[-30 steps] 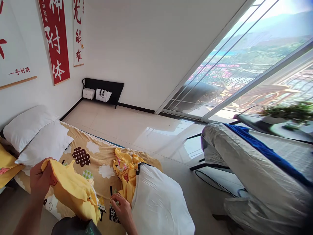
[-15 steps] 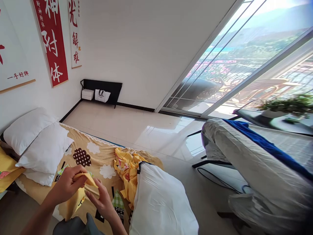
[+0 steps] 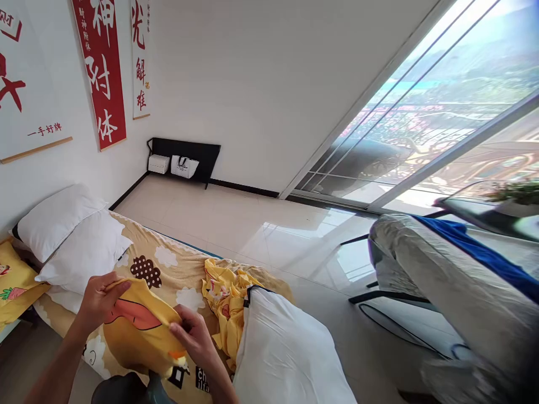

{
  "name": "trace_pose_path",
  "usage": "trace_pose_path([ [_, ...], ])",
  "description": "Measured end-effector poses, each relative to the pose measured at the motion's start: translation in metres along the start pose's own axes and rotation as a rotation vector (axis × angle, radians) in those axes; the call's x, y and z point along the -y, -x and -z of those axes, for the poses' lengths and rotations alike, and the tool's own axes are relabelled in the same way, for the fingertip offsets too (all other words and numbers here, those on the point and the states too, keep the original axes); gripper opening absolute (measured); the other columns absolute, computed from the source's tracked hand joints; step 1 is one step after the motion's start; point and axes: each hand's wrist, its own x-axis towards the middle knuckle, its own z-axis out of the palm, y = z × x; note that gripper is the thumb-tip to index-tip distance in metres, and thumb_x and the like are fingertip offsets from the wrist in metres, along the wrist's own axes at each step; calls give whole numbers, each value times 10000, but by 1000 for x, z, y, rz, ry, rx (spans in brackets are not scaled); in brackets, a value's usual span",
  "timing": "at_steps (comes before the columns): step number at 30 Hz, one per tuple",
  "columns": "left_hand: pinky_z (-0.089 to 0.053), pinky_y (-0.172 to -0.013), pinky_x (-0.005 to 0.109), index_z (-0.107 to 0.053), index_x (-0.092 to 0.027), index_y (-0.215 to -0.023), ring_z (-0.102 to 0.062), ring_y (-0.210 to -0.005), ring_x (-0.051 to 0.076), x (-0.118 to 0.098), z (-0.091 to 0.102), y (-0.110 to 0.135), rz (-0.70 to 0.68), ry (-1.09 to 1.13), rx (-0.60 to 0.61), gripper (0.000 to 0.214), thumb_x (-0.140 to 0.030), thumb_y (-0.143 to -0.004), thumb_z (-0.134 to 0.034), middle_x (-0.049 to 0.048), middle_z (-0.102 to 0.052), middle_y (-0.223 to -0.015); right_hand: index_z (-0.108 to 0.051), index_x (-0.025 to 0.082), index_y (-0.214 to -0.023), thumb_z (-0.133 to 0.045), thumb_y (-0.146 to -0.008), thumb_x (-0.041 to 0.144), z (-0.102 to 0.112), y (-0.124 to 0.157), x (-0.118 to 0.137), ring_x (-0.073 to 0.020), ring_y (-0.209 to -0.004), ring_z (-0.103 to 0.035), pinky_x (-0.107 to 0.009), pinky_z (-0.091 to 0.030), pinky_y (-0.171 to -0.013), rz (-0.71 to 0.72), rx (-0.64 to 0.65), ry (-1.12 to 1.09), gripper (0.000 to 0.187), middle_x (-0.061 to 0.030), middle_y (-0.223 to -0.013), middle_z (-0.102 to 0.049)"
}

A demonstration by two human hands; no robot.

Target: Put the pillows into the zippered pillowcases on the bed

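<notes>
Holding a yellow cloth (image 3: 145,342) between your two hands, at the near side of the bed. Your left hand (image 3: 100,306) is closed on its upper edge; your right hand (image 3: 196,339) pinches the other end, thumb lying on the fabric. Between the two grips the edge runs fairly taut, a pink patch showing below it; the rest hangs down, and you cannot tell whether it touches the sheet (image 3: 177,272).

Surface: sheet tan, printed with white clouds, a brown dotted shape and dark lettering; somewhat wrinkled. Two white pillows (image 3: 90,244) overlap at the wall end. A crumpled yellow heap (image 3: 227,292) lies toward the other end, against a large white bundle (image 3: 286,353). Another yellow printed piece (image 3: 19,292) is at far left, beside the pillows.

Room: white walls (image 3: 261,84), three hanging scrolls (image 3: 103,78) on the left one. Pale glossy floor (image 3: 236,219), window light reflected in it. A low black stand (image 3: 206,154) in the corner bears a white box (image 3: 159,164) and a bag (image 3: 185,167). At right, a glass door (image 3: 404,123); before it, a plastic-covered seat (image 3: 408,247) with a blue strip (image 3: 475,247) across it
</notes>
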Motion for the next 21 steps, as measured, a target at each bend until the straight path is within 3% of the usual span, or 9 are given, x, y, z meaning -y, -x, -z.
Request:
trace_pose_path([
  [3, -344, -511, 208, -687, -155, -660, -406, -551, 98, 2, 8, -4, -10, 22, -50, 390, -508, -821, -647, -14, -498, -555, -519, 187, -658, -738, -647, 633, 12, -2, -5, -93, -613, -305, -235, -249, -543, -142, 240, 88, 497, 55, -637, -378],
  [5, -360, -522, 206, -703, -159, -669, -423, -560, 100, 4, 14, -7, -12, 52, -109, 368, -495, -814, -662, -10, -521, -565, -513, 187, -638, -705, -692, 563, 19, -3, -14, -92, -599, -315, -232, -249, -532, -247, 234, 190, 427, 56, -612, -392],
  [7, -374, -527, 204, -710, -160, -669, -447, -569, 105, 6, 21, -10, -5, 78, -174, 354, -489, -797, -683, -6, -545, -576, -505, 186, -588, -672, -720, 535, 26, -3, -24, -104, -598, -367, -233, -284, -535, -257, 143, 308, 408, 44, -592, -440],
  [10, -385, -526, 204, -709, -157, -660, -471, -579, 111, 9, 29, -14, -1, 123, -253, 345, -486, -762, -719, -1, -567, -587, -566, 188, -561, -601, -785, 537, 37, -1, -36, -149, -659, -519, -254, -404, -621, -132, 7, 427, 416, -9, -661, -602],
  [14, -377, -527, 204, -695, -156, -645, -459, -582, 106, 11, 35, -16, -10, 175, -361, 326, -464, -741, -745, -8, -559, -585, -737, 215, -749, -479, -855, 560, 55, 6, -40, -228, -752, -665, -324, -505, -717, -50, -301, 479, 443, -78, -794, -745],
  [18, -368, -512, 204, -687, -154, -655, -454, -572, 103, 9, 39, -18, 6, 222, -449, 325, -463, -709, -771, -15, -550, -575, -781, 237, -891, -508, -853, 604, 72, 24, -19, -244, -796, -715, -318, -559, -702, 38, -654, 500, 459, -86, -883, -778],
  [21, -333, -474, 194, -665, -152, -638, -414, -534, 84, 7, 44, -20, 29, 297, -532, 338, -461, -670, -799, -33, -505, -540, -786, 245, -920, -539, -883, 553, 80, 39, 6, -223, -784, -718, -293, -568, -688, 172, -814, 592, 397, -74, -880, -776],
])
